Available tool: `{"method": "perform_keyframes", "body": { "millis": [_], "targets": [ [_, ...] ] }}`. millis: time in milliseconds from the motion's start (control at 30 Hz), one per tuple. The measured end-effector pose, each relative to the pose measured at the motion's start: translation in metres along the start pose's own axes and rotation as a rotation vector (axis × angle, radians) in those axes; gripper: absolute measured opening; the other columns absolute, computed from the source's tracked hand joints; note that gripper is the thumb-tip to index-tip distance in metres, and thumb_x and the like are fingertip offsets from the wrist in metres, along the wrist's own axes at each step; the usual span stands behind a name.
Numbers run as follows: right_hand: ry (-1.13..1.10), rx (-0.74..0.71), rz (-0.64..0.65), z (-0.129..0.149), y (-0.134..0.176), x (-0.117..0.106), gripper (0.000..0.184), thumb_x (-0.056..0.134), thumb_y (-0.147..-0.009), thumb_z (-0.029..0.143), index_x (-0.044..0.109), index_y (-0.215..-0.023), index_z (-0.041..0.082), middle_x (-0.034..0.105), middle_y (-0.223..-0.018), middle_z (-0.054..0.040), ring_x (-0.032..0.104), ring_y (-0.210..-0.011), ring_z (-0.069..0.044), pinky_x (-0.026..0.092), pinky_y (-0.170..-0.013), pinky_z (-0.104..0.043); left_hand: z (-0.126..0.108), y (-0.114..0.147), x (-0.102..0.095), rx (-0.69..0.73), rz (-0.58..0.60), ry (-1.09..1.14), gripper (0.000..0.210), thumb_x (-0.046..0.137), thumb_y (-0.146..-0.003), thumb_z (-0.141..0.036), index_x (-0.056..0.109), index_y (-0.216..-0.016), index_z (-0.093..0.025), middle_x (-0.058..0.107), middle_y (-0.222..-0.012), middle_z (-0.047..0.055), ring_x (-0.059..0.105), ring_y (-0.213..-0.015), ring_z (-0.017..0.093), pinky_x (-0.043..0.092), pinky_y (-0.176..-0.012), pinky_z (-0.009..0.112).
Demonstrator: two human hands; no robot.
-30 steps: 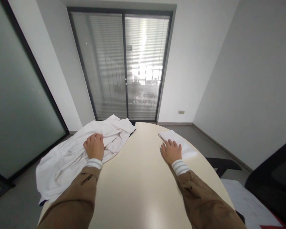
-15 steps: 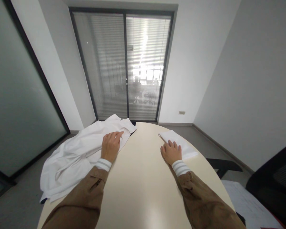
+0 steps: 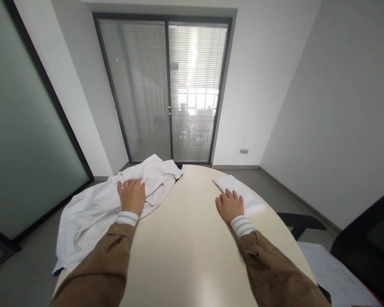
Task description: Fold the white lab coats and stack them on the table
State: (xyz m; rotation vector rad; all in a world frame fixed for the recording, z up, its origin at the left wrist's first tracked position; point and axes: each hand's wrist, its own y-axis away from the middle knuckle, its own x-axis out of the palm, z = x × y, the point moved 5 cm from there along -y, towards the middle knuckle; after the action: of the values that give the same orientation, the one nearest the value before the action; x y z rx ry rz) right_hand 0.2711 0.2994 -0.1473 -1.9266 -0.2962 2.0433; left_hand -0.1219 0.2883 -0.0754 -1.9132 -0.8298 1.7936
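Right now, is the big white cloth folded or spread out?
Spread out: the big white cloth lies wide and wrinkled under the left hand.

Pale walls (image 3: 339, 106) and a grey floor (image 3: 269, 187) are observed, joined by grey skirting (image 3: 235, 166). 2 glazed panels (image 3: 134, 76), dark-framed, are fitted with blinds (image 3: 150, 132) — bright light (image 3: 200, 100) is admitted at the right. Frosted glass (image 3: 19, 128) is installed at left; a black chair (image 3: 371, 234) is positioned beside the cream table (image 3: 185, 238).

Left hand (image 3: 132, 196) lies curled; right hand (image 3: 231, 206) lies spread.
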Motion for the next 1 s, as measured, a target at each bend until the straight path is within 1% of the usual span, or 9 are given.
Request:
{"method": "perform_keyframes", "body": {
  "millis": [100, 233, 500, 600, 733, 800, 867, 933, 1000],
  "targets": [
    [0.008, -0.003, -0.007, 0.001, -0.001, 0.000, 0.037, 0.044, -0.096, 0.041, 0.071, -0.109, 0.019, 0.047, -0.149, -0.0134, 0.036, -0.137, -0.039, 0.023, -0.109, -0.059, -0.024, 0.003, -0.009, 0.118, 0.003, 0.053, 0.030, 0.046, -0.094, -0.022, 0.068, -0.115, -0.018, 0.068, -0.112, 0.013, 0.054, -0.115, 0.032, 0.015, -0.116, 0.058],
    [0.011, -0.006, -0.010, 0.004, 0.000, 0.000, 0.036, 0.044, -0.096, 0.041, 0.071, -0.110, 0.020, 0.048, -0.148, -0.0129, 0.037, -0.136, -0.038, 0.024, -0.108, -0.060, -0.065, 0.019, -0.008, 0.265, 0.164, 0.187, 0.034, 0.042, -0.095, -0.014, 0.062, -0.122, -0.018, 0.069, -0.114, 0.010, 0.063, -0.101, 0.024, 0.044, -0.097, 0.037],
    [-0.023, -0.026, -0.042, 0.004, -0.001, 0.004, 0.046, 0.048, -0.094, 0.039, 0.056, -0.135, 0.020, 0.049, -0.148, -0.0138, 0.036, -0.137, -0.039, 0.022, -0.110, -0.064, -0.116, 0.065, 0.008, 0.502, 0.403, 0.258, 0.031, 0.045, -0.097, -0.012, 0.061, -0.121, -0.021, 0.072, -0.110, 0.007, 0.067, -0.099, 0.021, 0.047, -0.087, 0.033],
    [-0.100, -0.174, -0.048, 0.011, 0.000, -0.001, 0.059, 0.050, -0.093, 0.037, 0.040, -0.149, 0.020, 0.048, -0.148, -0.0135, 0.035, -0.139, -0.036, 0.021, -0.112, -0.063, -0.132, 0.082, 0.011, 0.660, 0.483, 0.277, 0.028, 0.044, -0.098, -0.013, 0.061, -0.118, -0.021, 0.072, -0.104, 0.006, 0.068, -0.097, 0.021, 0.048, -0.089, 0.034],
    [-0.223, -0.549, -0.051, 0.032, 0.008, -0.011, 0.066, 0.052, -0.092, 0.029, 0.032, -0.154, 0.025, 0.046, -0.151, -0.0096, 0.036, -0.140, -0.028, 0.027, -0.116, -0.052, -0.155, 0.103, 0.003, 0.890, 0.529, 0.351, 0.019, 0.050, -0.096, -0.019, 0.063, -0.110, -0.020, 0.072, -0.106, 0.006, 0.066, -0.101, 0.021, 0.042, -0.102, 0.040],
    [-0.263, -0.693, -0.021, 0.040, 0.013, -0.012, 0.058, 0.054, -0.090, 0.023, 0.046, -0.147, 0.026, 0.046, -0.150, -0.0092, 0.037, -0.140, -0.026, 0.032, -0.115, -0.046, -0.158, 0.104, -0.005, 0.882, 0.510, 0.409, 0.019, 0.057, -0.094, -0.031, 0.063, -0.110, -0.021, 0.071, -0.109, 0.006, 0.065, -0.103, 0.022, 0.040, -0.106, 0.042],
    [-0.296, -0.744, 0.011, 0.043, 0.016, -0.010, 0.042, 0.055, -0.089, 0.020, 0.063, -0.130, 0.023, 0.051, -0.146, -0.0103, 0.040, -0.137, -0.026, 0.036, -0.113, -0.045, -0.153, 0.095, -0.013, 0.788, 0.431, 0.433, 0.025, 0.056, -0.095, -0.037, 0.064, -0.113, -0.022, 0.068, -0.122, 0.008, 0.061, -0.114, 0.023, 0.035, -0.111, 0.043],
    [-0.343, -0.729, 0.038, 0.043, 0.016, -0.008, 0.030, 0.052, -0.091, 0.020, 0.070, -0.115, 0.021, 0.056, -0.139, -0.0111, 0.045, -0.133, -0.026, 0.040, -0.110, -0.043, -0.139, 0.079, -0.016, 0.608, 0.310, 0.373, 0.029, 0.050, -0.097, -0.036, 0.064, -0.118, -0.022, 0.056, -0.141, 0.011, 0.050, -0.131, 0.026, 0.028, -0.116, 0.046],
    [-0.422, -0.689, 0.053, 0.044, 0.016, -0.009, 0.029, 0.049, -0.092, 0.019, 0.070, -0.112, 0.020, 0.059, -0.134, -0.0119, 0.049, -0.128, -0.025, 0.043, -0.107, -0.042, -0.120, 0.065, -0.013, 0.416, 0.255, 0.265, 0.037, 0.048, -0.097, -0.039, 0.062, -0.126, -0.021, 0.043, -0.152, 0.014, 0.039, -0.140, 0.032, 0.025, -0.116, 0.052]
  ]
}}
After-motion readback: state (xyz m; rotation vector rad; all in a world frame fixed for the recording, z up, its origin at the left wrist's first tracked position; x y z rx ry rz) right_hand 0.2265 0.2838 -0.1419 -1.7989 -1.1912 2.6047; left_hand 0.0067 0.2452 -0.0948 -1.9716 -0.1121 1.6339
